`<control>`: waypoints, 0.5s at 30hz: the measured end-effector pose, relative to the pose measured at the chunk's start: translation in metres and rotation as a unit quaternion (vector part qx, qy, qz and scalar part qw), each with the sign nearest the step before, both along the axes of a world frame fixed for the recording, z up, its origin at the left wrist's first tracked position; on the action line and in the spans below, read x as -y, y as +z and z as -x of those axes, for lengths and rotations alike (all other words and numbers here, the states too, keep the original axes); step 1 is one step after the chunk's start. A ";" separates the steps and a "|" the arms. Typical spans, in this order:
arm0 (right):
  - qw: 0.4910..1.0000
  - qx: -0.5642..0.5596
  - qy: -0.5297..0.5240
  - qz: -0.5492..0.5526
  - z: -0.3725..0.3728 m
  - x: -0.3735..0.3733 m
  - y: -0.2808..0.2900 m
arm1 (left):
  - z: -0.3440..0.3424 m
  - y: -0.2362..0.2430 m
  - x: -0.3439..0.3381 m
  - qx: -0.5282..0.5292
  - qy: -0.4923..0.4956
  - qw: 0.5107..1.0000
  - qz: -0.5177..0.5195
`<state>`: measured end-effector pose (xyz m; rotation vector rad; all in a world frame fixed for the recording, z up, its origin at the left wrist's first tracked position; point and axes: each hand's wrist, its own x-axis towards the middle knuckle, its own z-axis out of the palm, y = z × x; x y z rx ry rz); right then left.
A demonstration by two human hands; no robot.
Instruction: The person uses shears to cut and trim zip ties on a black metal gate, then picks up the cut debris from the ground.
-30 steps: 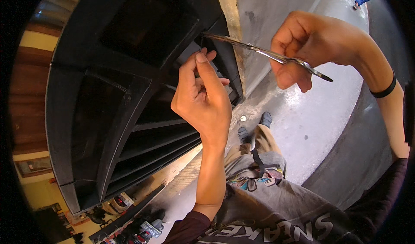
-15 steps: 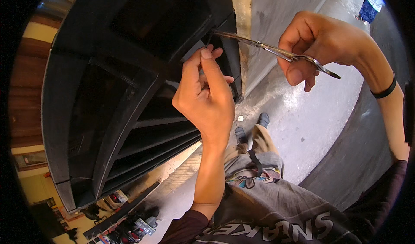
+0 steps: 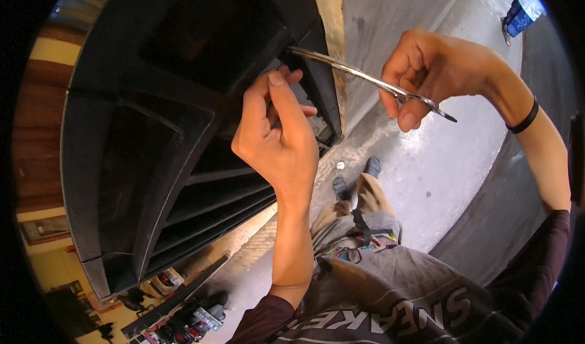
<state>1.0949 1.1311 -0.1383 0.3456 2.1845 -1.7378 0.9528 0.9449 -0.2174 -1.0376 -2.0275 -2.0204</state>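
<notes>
My right hand (image 3: 442,67) holds long thin silver scissors (image 3: 359,73) by the handles. Their blades look together, and the tips point left to the edge of a tall black panelled structure (image 3: 164,94) with slats in its lower part. Just below the tips is my left hand (image 3: 277,131), its thumb and index finger pinched and the other fingers curled. Whatever lies in that pinch is too small to make out. A pale surface shows through a gap behind those fingertips.
Grey floor (image 3: 451,161) stretches to the right, with my feet (image 3: 356,176) below. Motorcycles (image 3: 195,319) stand at the lower left, near a yellow wall (image 3: 49,265). Another person (image 3: 521,15) is at the far upper right.
Both hands and the scissors sit slightly further left in the view. The scissors have turned more edge-on and their tips are a little lower. The left pinch is unchanged.
</notes>
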 end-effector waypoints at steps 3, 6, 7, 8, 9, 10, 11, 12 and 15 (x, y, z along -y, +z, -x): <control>1.000 -0.003 0.004 -0.003 -0.003 0.001 -0.002 | -0.002 -0.003 0.000 -0.029 0.003 0.999 0.023; 1.000 -0.001 0.000 0.027 0.001 0.004 -0.005 | -0.002 -0.003 0.001 -0.053 0.012 0.998 0.030; 1.000 0.005 -0.010 0.016 0.003 0.006 -0.003 | -0.001 -0.004 0.002 -0.061 0.016 0.998 0.030; 1.000 0.010 -0.021 0.005 0.005 0.009 0.001 | 0.000 -0.004 0.003 -0.069 0.019 0.997 0.029; 0.999 0.016 -0.031 -0.005 0.007 0.012 0.004 | 0.000 -0.004 0.004 -0.077 0.024 0.996 0.030; 0.999 0.020 -0.033 -0.014 0.008 0.013 0.007 | 0.001 -0.004 0.006 -0.077 0.024 0.996 0.026; 0.999 0.024 -0.036 -0.023 0.009 0.014 0.010 | 0.001 -0.004 0.007 -0.076 0.025 0.997 0.022; 0.998 0.028 -0.040 -0.032 0.010 0.016 0.012 | 0.002 -0.003 0.008 -0.076 0.025 0.997 0.016; 0.999 -0.001 -0.043 -0.027 0.011 0.022 0.009 | 0.005 0.002 0.011 -0.067 0.034 0.997 0.012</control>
